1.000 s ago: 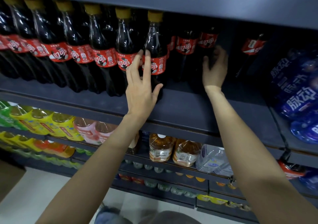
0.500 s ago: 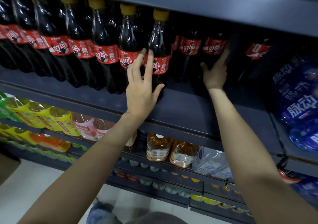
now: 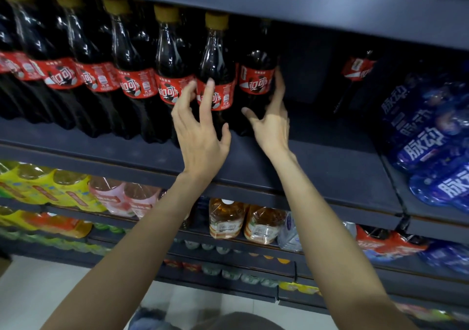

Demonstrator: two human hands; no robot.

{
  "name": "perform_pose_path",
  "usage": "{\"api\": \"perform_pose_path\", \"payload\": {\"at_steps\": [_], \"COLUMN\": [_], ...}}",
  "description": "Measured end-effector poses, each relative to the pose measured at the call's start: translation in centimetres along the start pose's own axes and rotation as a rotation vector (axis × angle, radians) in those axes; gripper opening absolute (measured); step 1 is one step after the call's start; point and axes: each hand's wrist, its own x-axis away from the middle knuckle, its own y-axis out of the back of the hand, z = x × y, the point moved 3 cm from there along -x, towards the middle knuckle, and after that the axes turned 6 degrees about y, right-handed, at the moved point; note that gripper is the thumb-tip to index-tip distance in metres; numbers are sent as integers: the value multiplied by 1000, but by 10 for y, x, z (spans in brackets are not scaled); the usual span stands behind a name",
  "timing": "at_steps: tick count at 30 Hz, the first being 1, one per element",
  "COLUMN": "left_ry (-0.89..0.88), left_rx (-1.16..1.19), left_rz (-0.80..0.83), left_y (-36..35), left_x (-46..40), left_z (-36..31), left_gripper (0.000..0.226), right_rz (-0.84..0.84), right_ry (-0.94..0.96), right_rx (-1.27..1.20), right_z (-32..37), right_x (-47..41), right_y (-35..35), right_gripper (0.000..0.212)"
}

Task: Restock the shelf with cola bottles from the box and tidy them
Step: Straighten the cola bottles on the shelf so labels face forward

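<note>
The long dark-blue metal shelf [image 3: 317,157] runs under both wrists, and beyond the fingertips stands a row of tall dark plastic cola bottles with red labels and yellow caps [image 3: 137,76]. The last front bottle in that row [image 3: 215,76] sits right behind the left hand [image 3: 200,129], whose fingers are spread and loosely bent, tips at its red label; I cannot tell if they touch. Just beside it, set further back, another red-labelled cola bottle [image 3: 256,78] has the right hand [image 3: 272,121] open against its right side, fingers straight up along the label and thumb splayed toward the left hand. Full bottles like these are probably heavy, smooth and a little springy; I'd grip at the label band or the waist below, never the narrow neck.
</note>
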Motion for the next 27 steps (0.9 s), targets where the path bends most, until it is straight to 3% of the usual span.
{"api": "perform_pose_path", "payload": {"at_steps": [4,7,9,13,17,21,27], "left_ry": [-145,-273,-262,-285,-308,-301,-272], "left_rx": [62,225,119,-311,-371,-329,-145], "left_rz": [-45,138,247,399,410,463,532], "left_y": [-1,-16,-33,-65,-73,-73,-59], "left_x": [-3,-6,-4,8,11,12,9], "left_z": [-29,-60,-67,-58,-47,-38,-48], "left_gripper": [58,41,47,77,81,76,64], "right_rz": [87,-31,-219,-458,-470,-353,-258], "right_ry": [83,101,70,-125,-284,-352,-373], "right_rx": [-38,83,184,418,414,165,152], "right_z": [-11,-29,-48,-83,-102,-117,-109], "right_x": [-1,-3,-6,-21,-40,-59,-52], "right_y": [17,54,85,122,124,118,130], "right_gripper": [92,61,43,33,53,84,91]}}
